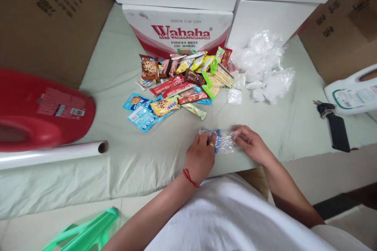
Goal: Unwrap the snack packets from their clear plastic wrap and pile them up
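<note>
Near the front edge of the cloth-covered table, my left hand (200, 154) is closed over a blue snack packet (218, 139), with a ring and a red string bracelet showing. A clear plastic bag (228, 142) stretches from that packet to my right hand (250, 141), which pinches the bag's right end. The packet seems to lie at or inside the bag's left end; my left fingers partly hide it. Just beyond my hands lies a heap of wrapped snacks, among them a yellow cookie packet (164, 107), light blue packets (142, 118) and red-wrapped bars (193, 98).
Crumpled clear bags (266, 66) are piled beyond my right hand, beside a small folded bag (234, 97). A Wahaha carton (182, 27) stands behind the snacks. A red jug (44, 110) and a film roll (53, 154) lie left; a white jug (355, 92), keys and a phone (338, 132) lie right.
</note>
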Motion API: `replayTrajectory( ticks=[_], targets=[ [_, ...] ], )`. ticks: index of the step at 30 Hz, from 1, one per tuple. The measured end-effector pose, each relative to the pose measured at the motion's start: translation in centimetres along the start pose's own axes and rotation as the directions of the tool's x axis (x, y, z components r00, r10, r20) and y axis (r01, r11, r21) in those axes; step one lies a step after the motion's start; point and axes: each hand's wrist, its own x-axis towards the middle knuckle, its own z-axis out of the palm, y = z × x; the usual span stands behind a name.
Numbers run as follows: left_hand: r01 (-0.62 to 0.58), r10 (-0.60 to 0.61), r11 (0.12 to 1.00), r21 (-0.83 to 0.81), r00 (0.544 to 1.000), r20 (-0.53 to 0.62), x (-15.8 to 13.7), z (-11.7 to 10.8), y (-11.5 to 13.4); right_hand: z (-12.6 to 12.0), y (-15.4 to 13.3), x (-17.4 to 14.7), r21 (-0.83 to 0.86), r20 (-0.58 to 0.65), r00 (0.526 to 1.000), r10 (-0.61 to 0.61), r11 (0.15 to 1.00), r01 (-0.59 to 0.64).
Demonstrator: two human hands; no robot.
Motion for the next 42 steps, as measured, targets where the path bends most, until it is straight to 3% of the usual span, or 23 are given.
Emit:
replayTrajectory(
  ticks=[3,5,9,12,14,16,18,19,20,22,23,25,26,28,31,33,34,39,42],
  targets=[
    [-0.003,0.004,0.999,0.042,1.0,-0.009,0.1,0.0,0.4,1.2,-1.0,-0.3,0.234,0.026,0.987,0.157,0.959,-0.159],
    [-0.018,0.018,0.999,0.037,1.0,-0.009,0.2,0.1,0.7,2.7,-2.0,-0.1,0.289,-0.048,0.983,0.178,0.944,-0.157],
    [0.069,-0.069,0.989,-0.128,0.998,0.003,0.5,0.2,1.0,6.7,-3.9,1.1,0.21,-0.161,0.985,0.063,0.977,-0.028],
    [0.161,-0.161,0.92,-0.357,0.987,0.03,0.9,-0.6,0.3,8.8,-4.5,1.6,0.01,-0.203,0.971,-0.129,0.991,0.134],
    [0.165,-0.162,0.795,-0.583,0.985,0.058,1.0,-1.4,-0.8,9.3,-4.3,1.4,-0.108,-0.175,0.952,-0.251,0.966,0.235],
    [0.204,-0.18,0.547,-0.812,0.976,0.124,1.0,-2.1,-2.1,9.4,-3.9,1.0,-0.203,-0.107,0.941,-0.321,0.934,0.295],
    [0.298,-0.254,0.292,-0.909,0.94,0.227,0.8,-2.6,-3.3,9.4,-3.4,0.7,-0.313,-0.036,0.937,-0.347,0.895,0.319],
    [0.339,-0.331,0.235,-0.911,0.909,0.253,0.7,-2.8,-3.7,9.5,-3.2,0.5,-0.375,-0.002,0.937,-0.35,0.868,0.324],
    [0.361,-0.432,0.242,-0.901,0.871,0.233,0.5,-3.0,-4.0,9.6,-2.9,0.4,-0.439,0.024,0.936,-0.352,0.837,0.326],
    [0.333,-0.579,0.41,-0.849,0.814,0.039,0.3,-3.5,-4.1,10.0,-2.4,0.2,-0.548,0.047,0.929,-0.368,0.768,0.332],
    [0.28,-0.56,0.528,-0.802,0.825,-0.081,0.3,-3.8,-4.1,10.3,-2.2,0.1,-0.585,0.049,0.924,-0.379,0.739,0.334],
    [0.085,-0.322,0.707,-0.702,0.923,-0.212,0.3,-4.2,-3.7,10.9,-1.9,0.0,-0.611,0.015,0.92,-0.391,0.725,0.318],
    [-0.03,-0.15,0.744,-0.667,0.966,-0.21,0.4,-4.3,-3.6,11.2,-1.8,-0.1,-0.605,-0.015,0.921,-0.39,0.737,0.303],
    [-0.203,0.144,0.757,-0.622,0.979,-0.145,0.7,-3.9,-3.6,11.2,-1.8,-0.4,-0.577,-0.036,0.918,-0.394,0.758,0.302],
    [-0.295,0.324,0.805,-0.515,0.945,-0.036,1.0,-2.6,-4.6,9.9,-2.1,-1.4,-0.484,0.155,0.876,-0.457,0.738,0.47],
    [-0.315,0.358,0.857,-0.408,0.933,0.032,1.0,-1.7,-5.3,8.2,-2.1,-2.1,-0.344,0.247,0.83,-0.501,0.755,0.558],
    [-0.321,0.363,0.882,-0.345,0.93,0.061,1.0,-1.3,-5.5,7.3,-2.0,-2.5,-0.271,0.234,0.83,-0.507,0.786,0.556],
    [-0.32,0.318,0.947,-0.008,0.938,0.137,1.2,-0.4,-4.5,3.7,-0.8,-3.7,-0.059,-0.036,0.957,-0.286,0.957,0.284],
    [-0.272,0.261,0.958,0.089,0.958,0.122,2.3,0.1,-3.9,2.9,0.1,-3.8,-0.002,-0.155,0.972,-0.178,0.984,0.18]
  ],
)
